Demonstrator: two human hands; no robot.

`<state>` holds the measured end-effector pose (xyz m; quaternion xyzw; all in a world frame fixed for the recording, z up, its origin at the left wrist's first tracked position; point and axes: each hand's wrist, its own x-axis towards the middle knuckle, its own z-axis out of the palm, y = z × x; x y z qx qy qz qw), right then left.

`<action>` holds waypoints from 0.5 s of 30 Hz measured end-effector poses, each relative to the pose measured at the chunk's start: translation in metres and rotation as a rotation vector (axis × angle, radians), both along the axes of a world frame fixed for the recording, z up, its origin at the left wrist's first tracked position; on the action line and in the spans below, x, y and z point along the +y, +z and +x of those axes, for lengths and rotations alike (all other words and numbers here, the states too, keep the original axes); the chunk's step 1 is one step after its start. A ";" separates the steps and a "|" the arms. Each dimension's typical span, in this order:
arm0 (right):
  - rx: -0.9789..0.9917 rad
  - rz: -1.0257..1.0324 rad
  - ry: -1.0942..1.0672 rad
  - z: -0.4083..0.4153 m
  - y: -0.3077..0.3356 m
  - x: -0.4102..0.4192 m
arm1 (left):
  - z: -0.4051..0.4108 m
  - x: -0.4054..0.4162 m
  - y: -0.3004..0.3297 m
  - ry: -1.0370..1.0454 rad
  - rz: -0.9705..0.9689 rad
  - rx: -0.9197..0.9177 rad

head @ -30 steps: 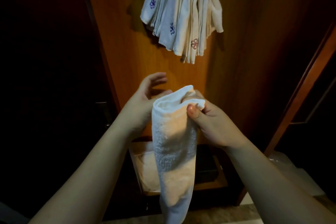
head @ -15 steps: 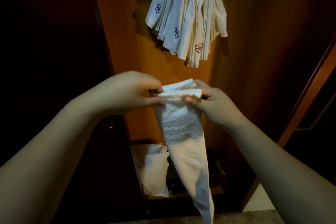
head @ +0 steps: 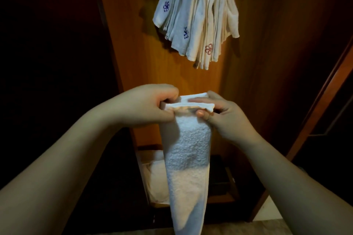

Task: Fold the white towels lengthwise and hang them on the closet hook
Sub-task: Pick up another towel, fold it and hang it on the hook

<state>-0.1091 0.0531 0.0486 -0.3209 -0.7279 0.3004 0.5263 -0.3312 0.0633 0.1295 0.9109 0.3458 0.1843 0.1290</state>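
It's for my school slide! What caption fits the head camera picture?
Both hands, left and right, pinch a folded white towel below the hanging towels.

Folded towel [head: 188, 150] hangs between both hands, below the hung towels [head: 198, 17].

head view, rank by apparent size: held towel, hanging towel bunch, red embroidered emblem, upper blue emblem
1. held towel, pinched at its top edge by both hands; nearer the camera, so its lead over the bunch is unsure
2. hanging towel bunch, top cropped by the frame
3. red embroidered emblem and upper blue emblem: look alike
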 end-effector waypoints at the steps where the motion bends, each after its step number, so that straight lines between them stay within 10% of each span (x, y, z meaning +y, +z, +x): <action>1: 0.004 -0.001 0.001 -0.002 0.000 -0.002 | 0.000 -0.001 0.001 -0.008 -0.007 0.019; 9: 0.054 -0.220 0.142 -0.006 0.013 0.002 | -0.010 0.000 0.005 -0.154 -0.107 -0.048; 15: 0.208 -0.048 0.154 -0.014 0.035 0.011 | -0.006 0.009 -0.033 -0.109 -0.723 -1.056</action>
